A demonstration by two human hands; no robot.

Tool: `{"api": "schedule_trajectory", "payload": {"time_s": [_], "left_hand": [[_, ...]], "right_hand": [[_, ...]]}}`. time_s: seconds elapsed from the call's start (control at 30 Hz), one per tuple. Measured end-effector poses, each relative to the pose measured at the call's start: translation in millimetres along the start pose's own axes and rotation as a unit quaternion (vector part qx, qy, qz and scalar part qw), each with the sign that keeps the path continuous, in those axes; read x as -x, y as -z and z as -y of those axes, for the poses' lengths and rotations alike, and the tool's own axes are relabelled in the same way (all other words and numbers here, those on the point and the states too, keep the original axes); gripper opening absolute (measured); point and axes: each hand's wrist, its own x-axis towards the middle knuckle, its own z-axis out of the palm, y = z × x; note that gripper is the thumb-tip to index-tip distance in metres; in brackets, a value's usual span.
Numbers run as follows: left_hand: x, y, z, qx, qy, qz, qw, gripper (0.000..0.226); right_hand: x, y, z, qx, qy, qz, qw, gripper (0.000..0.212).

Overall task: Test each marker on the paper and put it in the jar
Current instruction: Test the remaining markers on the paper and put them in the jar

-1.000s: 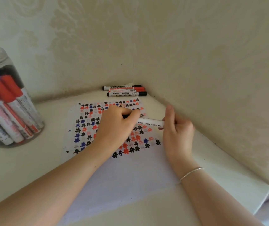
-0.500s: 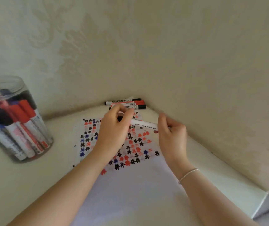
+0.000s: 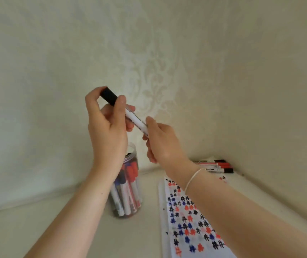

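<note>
Pinching the black cap end of a marker [image 3: 128,113], the thumb and fingers of the left hand [image 3: 108,127] are curled around it, with the thumb lying on the place where the cap meets the white barrel. The right hand [image 3: 162,141] grips the other end of the same marker with its fingers curled around the barrel, so that end is hidden inside the hand. The marker is held in the air, tilted, with the black cap up and to the left. Some dark print runs along the white barrel, but it is too blurred to read.

Below the left wrist stands a clear jar [image 3: 127,185] on a pale table [image 3: 56,229], partly hidden by the left forearm. Inside it many markers stand with red, blue and black caps up. A thin white bracelet [image 3: 192,178] goes around the right wrist.

To the right of the jar, apart from it, lies a white paper [image 3: 169,244] covered with rows of small hash-like marks in black, red and blue. Beyond the paper, in the corner where the two walls meet, three markers [image 3: 214,166] lie side by side on the table, with dark and red caps pointing right. Their labels cannot be read. Both walls carry a pale wallpaper [image 3: 149,71] with a faint ornament pattern
</note>
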Motion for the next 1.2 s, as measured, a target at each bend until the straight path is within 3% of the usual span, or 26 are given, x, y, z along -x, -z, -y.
{"api": "schedule_trajectory", "payload": {"time_s": [0.13,0.37,0.47,0.53,0.67,0.77,0.9,1.0,1.2], "left_hand": [[-28.3,44.9,19.5,-0.074,-0.006,-0.015,0.997,0.017],[-43.7,78.0,53.2,-0.277,-0.013,0.140,0.950,0.020],[-42.3,81.8,56.0,-0.297,-0.033,0.185,0.936,0.022],[-41.9,82.6,57.9,-0.290,-0.043,0.207,0.933,0.024],[-42.2,80.5,61.4,-0.320,-0.058,0.259,0.910,0.029],[-44.6,78.1,61.2,-0.361,-0.071,0.279,0.887,0.027],[-44.4,76.7,64.4,-0.406,-0.086,0.323,0.851,0.027],[-45.5,76.1,71.2,-0.424,-0.035,0.377,0.823,0.020],[-50.5,75.8,72.7,-0.400,0.043,0.416,0.815,0.017]], "right_hand": [[-20.7,-20.7,-12.6,0.184,0.058,0.045,0.980,0.015],[-42.3,-34.5,-27.2,0.396,0.055,0.140,0.906,0.032],[-50.8,-42.0,-18.6,0.474,0.024,0.228,0.850,0.036],[-55.7,-45.3,-17.8,0.486,-0.001,0.259,0.835,0.034],[-59.8,-42.8,-20.5,0.435,-0.038,0.258,0.862,0.025],[-61.1,-38.9,-22.6,0.388,-0.053,0.260,0.883,0.031],[-60.0,-38.0,-20.5,0.356,-0.060,0.284,0.888,0.030],[-58.8,-40.8,-19.7,0.352,-0.062,0.294,0.887,0.038],[-57.0,-44.1,-20.1,0.339,-0.070,0.272,0.898,0.038]]}}
